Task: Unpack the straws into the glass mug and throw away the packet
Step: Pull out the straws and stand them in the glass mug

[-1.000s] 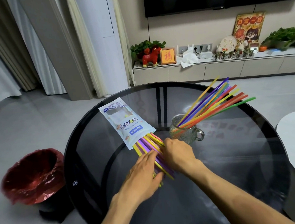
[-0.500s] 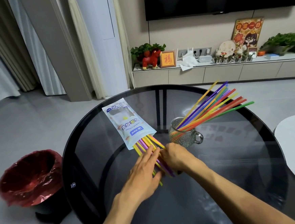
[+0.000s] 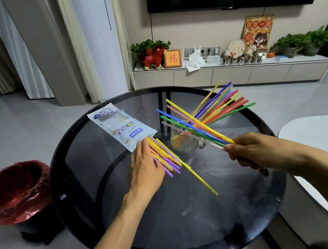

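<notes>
A white and blue straw packet [image 3: 120, 126] lies flat on the round dark glass table [image 3: 185, 211], its open end toward me. Yellow and purple straws [image 3: 169, 160] stick out of it, one long yellow straw reaching farther toward me. My left hand [image 3: 146, 170] rests flat on these straws, fingers spread. My right hand [image 3: 253, 149] pinches a bunch of coloured straws [image 3: 192, 126] by their near ends, held in the air over the glass mug [image 3: 184, 142]. The mug holds several straws [image 3: 222, 105] that fan out to the upper right.
A bin lined with a red bag [image 3: 15, 192] stands on the floor left of the table. A white table edge [image 3: 316, 132] is at the right. A low cabinet [image 3: 233, 73] with plants and ornaments runs along the far wall.
My right hand has pulled a bunch of straws out of the packet and lifted it to the right, above the mug. My left hand stays pressed on the remaining straws.
</notes>
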Tool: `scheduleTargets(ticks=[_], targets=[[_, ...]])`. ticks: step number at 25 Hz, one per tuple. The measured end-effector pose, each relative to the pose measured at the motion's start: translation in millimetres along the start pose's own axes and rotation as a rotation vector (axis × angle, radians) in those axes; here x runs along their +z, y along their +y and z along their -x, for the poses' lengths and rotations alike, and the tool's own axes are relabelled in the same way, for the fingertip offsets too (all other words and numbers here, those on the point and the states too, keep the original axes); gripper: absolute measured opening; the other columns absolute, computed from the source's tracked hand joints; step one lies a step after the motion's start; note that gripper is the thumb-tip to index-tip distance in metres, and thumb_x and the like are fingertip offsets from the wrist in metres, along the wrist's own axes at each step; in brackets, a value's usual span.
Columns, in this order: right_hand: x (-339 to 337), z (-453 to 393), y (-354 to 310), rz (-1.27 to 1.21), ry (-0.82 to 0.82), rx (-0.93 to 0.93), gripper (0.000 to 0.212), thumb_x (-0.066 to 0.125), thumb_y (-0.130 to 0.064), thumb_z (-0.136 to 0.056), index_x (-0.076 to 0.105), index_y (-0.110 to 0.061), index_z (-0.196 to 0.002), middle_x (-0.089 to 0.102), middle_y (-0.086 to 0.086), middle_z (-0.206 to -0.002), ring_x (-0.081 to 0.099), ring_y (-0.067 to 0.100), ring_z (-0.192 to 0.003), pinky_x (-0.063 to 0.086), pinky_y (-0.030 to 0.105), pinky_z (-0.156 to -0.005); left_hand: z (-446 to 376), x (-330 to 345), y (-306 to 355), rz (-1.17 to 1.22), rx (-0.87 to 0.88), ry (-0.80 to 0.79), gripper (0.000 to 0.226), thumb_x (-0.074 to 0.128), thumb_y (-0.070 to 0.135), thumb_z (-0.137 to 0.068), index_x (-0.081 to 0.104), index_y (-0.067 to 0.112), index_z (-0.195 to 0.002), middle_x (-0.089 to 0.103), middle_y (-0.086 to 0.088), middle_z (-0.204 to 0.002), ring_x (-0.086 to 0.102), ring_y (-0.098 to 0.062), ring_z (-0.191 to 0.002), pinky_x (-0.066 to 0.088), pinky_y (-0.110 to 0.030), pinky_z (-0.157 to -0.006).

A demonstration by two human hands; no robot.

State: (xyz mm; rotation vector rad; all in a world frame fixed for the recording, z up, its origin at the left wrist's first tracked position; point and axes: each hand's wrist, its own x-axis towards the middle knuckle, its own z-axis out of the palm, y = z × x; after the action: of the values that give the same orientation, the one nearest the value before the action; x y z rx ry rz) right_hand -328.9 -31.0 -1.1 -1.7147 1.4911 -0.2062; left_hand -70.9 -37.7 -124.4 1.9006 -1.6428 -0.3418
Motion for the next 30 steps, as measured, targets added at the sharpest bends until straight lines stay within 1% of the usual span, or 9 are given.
scheduleTargets(ticks=[3,7,10,12,15,18,22,27,30], targets=[[13.4,4.4,-7.1,-0.011,-0.123,-0.042,0.034,0.048,-0.035,-0.100,0.058,-0.012,-0.077,0.046,0.002,-0.062,0.038,0.013,-0.051,0.035,0.025,-0.045,7.9,-14.0,22.7,-0.229,0.333,0.317,0.079,0.051,0.016,-0.080,0.019,0.014,-0.152,0.023,-0.012,-0.160,0.021,-0.032,-0.147,0.023,-0.049,-0.119],[23.6,6.3,-24.3,-0.179,-0.307,-0.192,0.043,0.046,-0.047,-0.097,0.061,-0.010,-0.078,0.049,0.005,-0.058,0.041,0.018,-0.050,0.039,0.028,-0.046,16.2,-22.0,33.2,-0.244,0.661,0.321,0.052,0.046,0.007,-0.076,0.058,0.012,-0.126,0.064,-0.008,-0.127,0.058,-0.032,-0.120,0.032,-0.045,-0.110],[18.5,-0.5,-27.0,-0.673,-0.199,-0.237,0.067,0.034,-0.062,-0.089,0.068,-0.004,-0.092,0.064,0.014,-0.068,0.055,0.025,-0.054,0.045,0.033,-0.052,15.2,-41.8,45.9,0.227,0.498,0.072,0.027,0.045,0.007,-0.086,0.063,0.015,-0.104,0.068,-0.001,-0.090,0.065,-0.024,-0.087,0.047,-0.028,-0.081],[22.3,-9.2,-26.0,-0.888,-0.021,-0.391,0.049,0.045,-0.043,-0.094,0.067,-0.002,-0.108,0.074,0.016,-0.094,0.067,0.030,-0.076,0.053,0.042,-0.068,10.6,-53.9,60.6,0.590,0.423,-0.179,0.022,0.043,0.014,-0.093,0.064,0.015,-0.100,0.069,-0.001,-0.086,0.068,-0.017,-0.086,0.054,-0.028,-0.082],[43.7,-16.6,-28.1,-0.787,0.065,-0.649,0.037,0.058,-0.008,-0.090,0.059,-0.001,-0.125,0.071,0.019,-0.107,0.067,0.036,-0.083,0.055,0.044,-0.071,9.5,-48.4,58.6,0.790,0.394,-0.488,0.019,0.047,0.008,-0.090,0.063,0.008,-0.100,0.070,-0.008,-0.087,0.069,-0.015,-0.085,0.056,-0.030,-0.086],[67.9,-24.2,-23.0,-0.469,0.098,-0.724,0.029,0.062,-0.015,-0.089,0.066,-0.005,-0.116,0.073,0.016,-0.101,0.065,0.050,-0.077,0.053,0.060,-0.071,17.2,-25.9,35.8,0.646,0.244,-0.741,0.019,0.052,0.010,-0.087,0.064,0.006,-0.101,0.071,-0.017,-0.096,0.069,-0.016,-0.091,0.051,-0.044,-0.094],[86.4,-36.2,-20.1,-0.330,0.097,-0.724,0.014,0.064,-0.012,-0.092,0.070,-0.002,-0.101,0.073,0.008,-0.077,0.066,0.046,-0.065,0.056,0.058,-0.062,15.6,-26.1,25.0,0.612,0.164,-0.814,0.018,0.053,-0.001,-0.089,0.067,-0.002,-0.099,0.073,-0.014,-0.098,0.070,-0.016,-0.097,0.050,-0.050,-0.090],[87.4,-52.3,-24.7,-0.411,0.213,-0.682,0.008,0.067,-0.003,-0.088,0.070,0.004,-0.088,0.071,0.009,-0.066,0.062,0.009,-0.060,0.055,0.033,-0.055,11.2,-21.1,31.9,0.693,0.015,-0.754,0.029,0.054,-0.008,-0.085,0.064,0.002,-0.111,0.073,-0.016,-0.107,0.071,-0.022,-0.100,0.048,-0.048,-0.081],[79.1,-61.5,-26.5,-0.613,0.244,-0.601,0.009,0.067,-0.001,-0.087,0.071,0.002,-0.094,0.076,0.016,-0.081,0.066,0.017,-0.069,0.056,0.037,-0.060,4.6,-23.5,37.4,0.734,-0.042,-0.732,0.040,0.046,-0.015,-0.085,0.059,0.011,-0.112,0.072,-0.015,-0.105,0.073,-0.022,-0.089,0.052,-0.017,-0.069]])
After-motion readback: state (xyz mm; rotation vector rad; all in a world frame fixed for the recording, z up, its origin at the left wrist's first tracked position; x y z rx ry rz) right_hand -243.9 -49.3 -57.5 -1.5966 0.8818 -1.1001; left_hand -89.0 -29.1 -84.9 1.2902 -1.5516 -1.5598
